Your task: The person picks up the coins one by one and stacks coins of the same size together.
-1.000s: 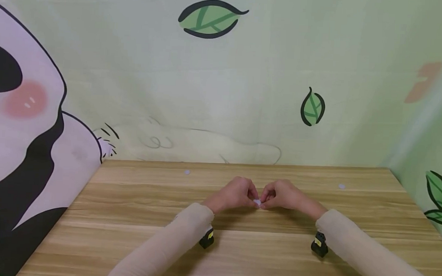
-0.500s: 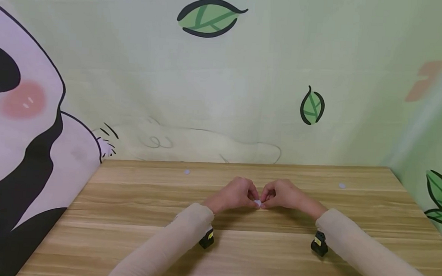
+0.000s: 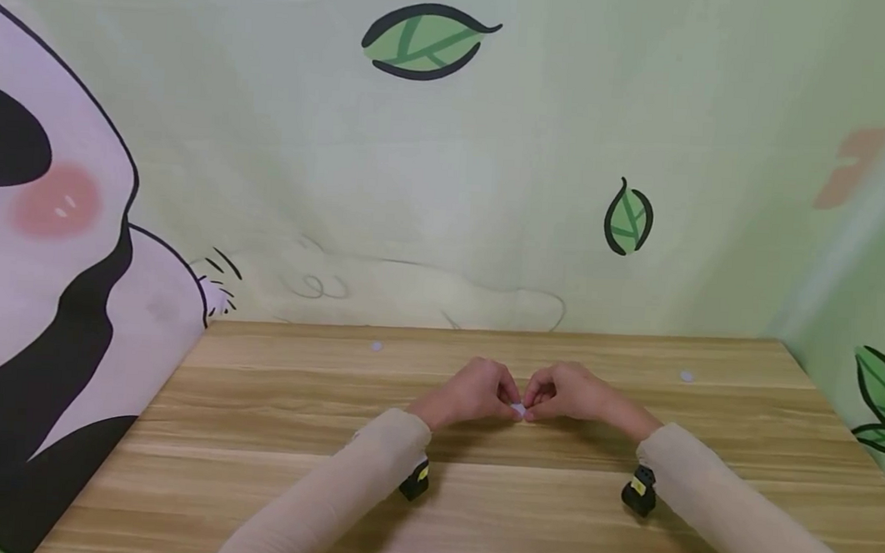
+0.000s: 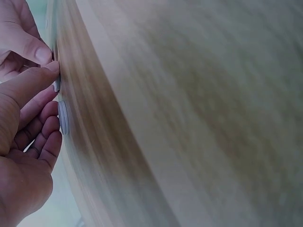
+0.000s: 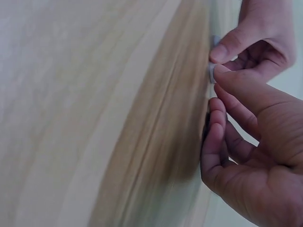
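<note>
A small white piece (image 3: 518,409) sits just above the wooden table (image 3: 270,418) at its middle, pinched from both sides. My left hand (image 3: 509,399) pinches it from the left and my right hand (image 3: 529,402) from the right, fingertips meeting. In the left wrist view my left hand (image 4: 53,71) pinches a thin grey-white piece (image 4: 57,85), and a small round white disc (image 4: 63,117) lies by its curled fingers. In the right wrist view my right hand (image 5: 215,71) holds the white piece (image 5: 211,74) against the other hand's thumb (image 5: 222,51).
Two small pale dots lie near the table's far edge, one at the left (image 3: 376,346) and one at the right (image 3: 686,376). A printed backdrop with a panda (image 3: 47,231) and leaves stands behind and beside the table. Black wrist cameras (image 3: 415,480) hang under both sleeves.
Both hands stay together on the white piece. Only the head view has shifted slightly.
</note>
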Tool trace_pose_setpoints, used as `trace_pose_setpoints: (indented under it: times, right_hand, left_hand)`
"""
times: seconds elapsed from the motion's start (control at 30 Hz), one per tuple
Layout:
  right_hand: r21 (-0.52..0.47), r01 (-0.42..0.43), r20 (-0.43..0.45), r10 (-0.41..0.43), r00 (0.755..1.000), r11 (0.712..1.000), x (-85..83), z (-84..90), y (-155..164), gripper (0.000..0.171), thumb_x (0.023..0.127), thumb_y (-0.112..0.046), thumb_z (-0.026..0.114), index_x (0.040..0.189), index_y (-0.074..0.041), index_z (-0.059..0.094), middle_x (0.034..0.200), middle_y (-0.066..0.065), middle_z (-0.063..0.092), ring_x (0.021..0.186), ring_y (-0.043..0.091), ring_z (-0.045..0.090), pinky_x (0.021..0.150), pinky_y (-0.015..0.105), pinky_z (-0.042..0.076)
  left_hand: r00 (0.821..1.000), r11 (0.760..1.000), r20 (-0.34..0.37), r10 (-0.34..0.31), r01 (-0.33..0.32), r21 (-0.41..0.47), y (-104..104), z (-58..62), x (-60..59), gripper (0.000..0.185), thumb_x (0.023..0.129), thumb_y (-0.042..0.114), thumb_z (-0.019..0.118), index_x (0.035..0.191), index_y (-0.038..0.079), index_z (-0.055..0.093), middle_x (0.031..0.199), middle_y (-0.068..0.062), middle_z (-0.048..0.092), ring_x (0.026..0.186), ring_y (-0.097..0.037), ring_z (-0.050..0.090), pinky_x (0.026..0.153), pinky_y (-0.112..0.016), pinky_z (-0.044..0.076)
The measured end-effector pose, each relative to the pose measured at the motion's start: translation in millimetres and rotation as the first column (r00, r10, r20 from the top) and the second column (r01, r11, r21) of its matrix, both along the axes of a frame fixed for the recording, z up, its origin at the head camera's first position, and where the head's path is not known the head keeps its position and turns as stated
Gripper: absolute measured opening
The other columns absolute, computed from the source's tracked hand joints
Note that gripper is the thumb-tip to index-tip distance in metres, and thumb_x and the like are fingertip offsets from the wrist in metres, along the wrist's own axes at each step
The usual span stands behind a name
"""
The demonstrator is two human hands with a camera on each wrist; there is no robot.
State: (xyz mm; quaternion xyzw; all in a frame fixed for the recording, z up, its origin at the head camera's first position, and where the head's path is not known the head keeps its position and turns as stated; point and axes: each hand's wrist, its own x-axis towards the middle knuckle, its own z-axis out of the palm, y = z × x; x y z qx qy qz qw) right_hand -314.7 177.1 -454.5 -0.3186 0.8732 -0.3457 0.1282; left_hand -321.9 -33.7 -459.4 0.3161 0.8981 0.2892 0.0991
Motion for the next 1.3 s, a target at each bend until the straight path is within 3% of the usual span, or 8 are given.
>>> trace_pose_setpoints:
  times: [0.3,0.5,0.8,1.3]
  right_hand:
    - [-0.074,-0.052,0.037,0.055,0.998,0.996,7.0,-1.9,8,0.013,0.092,-0.009,0.075,0.103,-0.005,0.073,0.093,0.001,0.070,0.082,0.011,0.061,0.074,0.024,0.052]
    - [-0.085,-0.040,-0.017,0.039,0.999,0.996,11.9,3.6,13,0.014,0.092,-0.011,0.075,0.105,-0.006,0.073,0.096,0.002,0.072,0.088,0.012,0.063,0.080,0.028,0.054]
    - [-0.048,0.033,-0.048,-0.035,0.998,0.998,13.5,9.5,27,0.016,0.095,-0.013,0.073,0.109,-0.007,0.072,0.105,0.004,0.072,0.096,0.015,0.064,0.086,0.034,0.055]
    - [0.013,0.135,-0.136,-0.132,0.982,0.991,11.9,28.0,66,0.015,0.095,-0.015,0.073,0.107,-0.007,0.073,0.101,0.000,0.071,0.092,0.012,0.062,0.081,0.031,0.055]
  left_hand:
    - [1.000,1.000,0.012,0.008,-0.008,0.015,-2,-0.7,1.4,0.014,0.081,0.017,0.088,0.085,0.008,0.078,0.074,0.006,0.070,0.068,0.001,0.056,0.065,-0.014,0.047]
    - [1.000,1.000,0.004,0.006,-0.006,0.020,-2,0.6,1.7,0.015,0.081,0.017,0.088,0.084,0.007,0.078,0.073,0.006,0.068,0.067,0.002,0.055,0.064,-0.014,0.046]
    - [1.000,1.000,0.001,0.015,-0.015,-0.005,-1,0.3,2.3,0.015,0.083,0.021,0.087,0.085,0.009,0.077,0.075,0.008,0.068,0.070,0.000,0.055,0.066,-0.015,0.046]
    - [0.999,0.999,0.006,0.044,-0.044,-0.032,2,0.4,5.4,0.013,0.083,0.018,0.087,0.085,0.010,0.077,0.077,0.007,0.068,0.073,-0.002,0.055,0.068,-0.016,0.047]
